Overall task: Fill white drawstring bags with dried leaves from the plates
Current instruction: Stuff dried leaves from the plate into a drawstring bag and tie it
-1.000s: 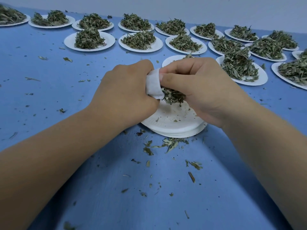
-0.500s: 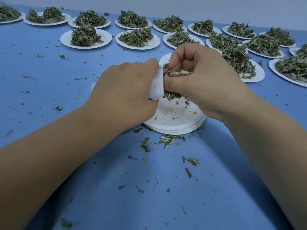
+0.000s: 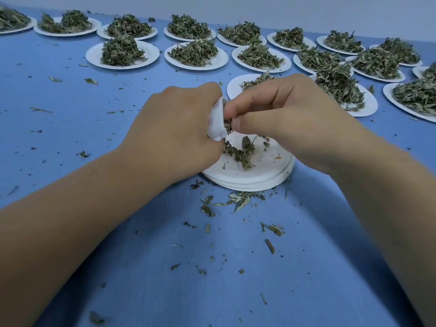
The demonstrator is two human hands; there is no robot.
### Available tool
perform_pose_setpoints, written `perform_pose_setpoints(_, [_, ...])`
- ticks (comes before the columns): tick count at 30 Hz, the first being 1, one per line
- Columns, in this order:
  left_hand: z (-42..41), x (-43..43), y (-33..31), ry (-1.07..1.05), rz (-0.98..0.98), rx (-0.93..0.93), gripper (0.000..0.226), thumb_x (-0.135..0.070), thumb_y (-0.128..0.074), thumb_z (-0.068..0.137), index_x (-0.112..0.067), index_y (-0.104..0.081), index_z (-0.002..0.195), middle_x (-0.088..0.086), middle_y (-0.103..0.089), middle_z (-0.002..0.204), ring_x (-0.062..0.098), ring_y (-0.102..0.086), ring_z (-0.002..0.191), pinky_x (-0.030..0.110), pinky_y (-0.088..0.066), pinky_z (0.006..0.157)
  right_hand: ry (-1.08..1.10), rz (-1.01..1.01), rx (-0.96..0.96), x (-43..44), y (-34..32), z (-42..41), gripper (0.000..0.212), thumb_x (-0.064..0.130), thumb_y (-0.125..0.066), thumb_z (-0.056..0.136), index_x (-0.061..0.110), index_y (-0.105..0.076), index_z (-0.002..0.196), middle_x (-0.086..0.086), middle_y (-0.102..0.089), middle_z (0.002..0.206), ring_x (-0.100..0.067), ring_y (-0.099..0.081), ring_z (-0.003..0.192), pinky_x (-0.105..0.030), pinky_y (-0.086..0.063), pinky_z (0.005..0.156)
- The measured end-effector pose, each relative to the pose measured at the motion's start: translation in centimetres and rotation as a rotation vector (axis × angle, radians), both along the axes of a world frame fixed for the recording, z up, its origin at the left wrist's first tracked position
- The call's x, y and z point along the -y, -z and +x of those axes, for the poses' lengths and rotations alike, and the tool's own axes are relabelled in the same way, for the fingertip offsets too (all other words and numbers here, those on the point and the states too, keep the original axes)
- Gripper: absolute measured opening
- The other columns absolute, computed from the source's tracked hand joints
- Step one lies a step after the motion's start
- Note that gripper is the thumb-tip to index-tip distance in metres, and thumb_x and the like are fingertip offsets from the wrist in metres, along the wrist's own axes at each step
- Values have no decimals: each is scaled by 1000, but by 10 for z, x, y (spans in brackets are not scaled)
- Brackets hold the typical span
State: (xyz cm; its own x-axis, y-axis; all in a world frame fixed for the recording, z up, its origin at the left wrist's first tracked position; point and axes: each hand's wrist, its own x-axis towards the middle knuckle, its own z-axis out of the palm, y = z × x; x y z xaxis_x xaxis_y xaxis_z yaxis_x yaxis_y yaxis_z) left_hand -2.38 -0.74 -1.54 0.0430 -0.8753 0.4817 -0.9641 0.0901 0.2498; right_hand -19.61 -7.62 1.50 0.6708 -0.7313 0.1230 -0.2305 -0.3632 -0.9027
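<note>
Moved: the right hand [image 3: 283, 119] has come down, and its fingertips now sit right at the bag's mouth. A fallen clump [image 3: 240, 153] of leaves now lies on the top plate, where only crumbs lay before.
Left hand: the left hand [image 3: 174, 131] is curled round the white bag [image 3: 215, 123]. It holds the bag up over the plate stack [image 3: 247, 179], with the open end turned to the other hand. Most of the bag is hidden in the fist, and only a white fold shows.
Right hand: the thumb and first finger are close together and squeeze a pinch of leaves [image 3: 227, 125] at the bag's mouth. The other fingers are bent above.
Why over the plates: I think the bag is held there so that leaves that miss land on a plate and not on the table [image 3: 70, 138].
Where the bag is: between the two hands, just above the plate stack. The left hand is round it and the right fingertips are at its edge.
Where the leaves are: some are at the fingertips and some lie on the top plate under the bag. Spilled bits [image 3: 238, 200] lie on the table just in front of the stack.
Full plates: many full plates [image 3: 121, 53] wait in rows at the back. One plate sits just behind the right hand.
How full the bag is: I cannot tell, because its inside is hidden.
Next, I guess: push this pinch in, then pick up the fallen clump.
</note>
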Motion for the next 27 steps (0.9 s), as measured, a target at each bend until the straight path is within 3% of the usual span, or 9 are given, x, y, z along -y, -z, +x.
perform_pose_setpoints(2, [-1, 0, 0, 17, -12, 11, 22, -25, -66, 76, -22, -45, 83, -5, -45, 62, 23, -46, 58, 34, -34, 52, -1, -28, -4, -2, 0, 1, 19, 7, -77, 76, 18, -83, 89, -22, -75, 95, -51, -64, 88, -64, -52, 84])
perform_pose_setpoints(5, [-3, -1, -1, 47, -27, 42, 25, -24, -65, 76, -23, -40, 81, -6, -40, 60, 17, -41, 55, 32, -27, 51, 45, -89, -7, -4, 3, 3, 26, -6, -75, 81, 18, -82, 88, -9, -78, 85, -26, -68, 71, -49, -57, 73])
perform_pose_setpoints(9, [-5, -1, -2, 31, -48, 108, 29, -20, -65, 75, -24, -36, 80, -7, -36, 59, 14, -35, 52, 30, -21, 50, 57, -177, 10, -8, 5, 6, 27, -7, -73, 80, 18, -81, 84, 2, -78, 80, -22, -74, 78, -40, -62, 76])
perform_pose_setpoints(13, [-2, -1, -3, 29, -53, 115, 28, -21, -62, 77, -23, -34, 79, -6, -35, 59, 14, -34, 52, 33, -22, 51, 104, -271, -4, -7, 9, 9, 19, 0, -74, 81, 18, -68, 80, 3, -74, 68, -7, -63, 58, -18, -47, 57])
perform_pose_setpoints(17, [4, 0, -5, -7, -35, 88, 28, -23, -65, 76, -25, -37, 78, -6, -38, 60, 19, -36, 54, 33, -22, 51, -24, -133, -35, -5, 6, 3, 22, -2, -69, 88, 14, -77, 101, 0, -79, 88, -6, -74, 87, -22, -58, 75])
perform_pose_setpoints(20, [5, 0, -7, -4, -32, 94, 20, -21, -61, 79, -24, -41, 80, -5, -42, 61, 18, -38, 54, 33, -28, 52, -57, -155, 3, -5, 6, 2, 16, 9, -71, 93, 19, -82, 100, -10, -74, 74, -18, -62, 63, -17, -45, 59])
perform_pose_setpoints(22, [2, 0, -6, 27, -54, 136, 20, -20, -61, 78, -22, -40, 81, -6, -39, 60, 18, -35, 52, 32, -27, 52, -77, -177, 20, -5, 6, 1, 13, 12, -72, 93, 21, -82, 95, 1, -70, 64, -13, -55, 55, -16, -40, 57])
perform_pose_setpoints(24, [-1, -1, -7, 52, -79, 182, 26, -17, -62, 77, -23, -37, 78, -7, -34, 57, 13, -31, 49, 27, -21, 49, -81, -144, 46, -3, 5, 0, 11, 9, -73, 92, 17, -80, 94, 18, -67, 59, 3, -55, 53, -9, -39, 56])
perform_pose_setpoints(27, [-2, -1, -10, 50, -89, 226, 38, -16, -65, 75, -28, -29, 73, -9, -29, 55, 6, -25, 49, 23, -16, 49, -5, -116, 53, -3, 4, 0, 3, 8, -81, 85, 10, -81, 88, 6, -76, 70, -8, -67, 59, -20, -50, 58])
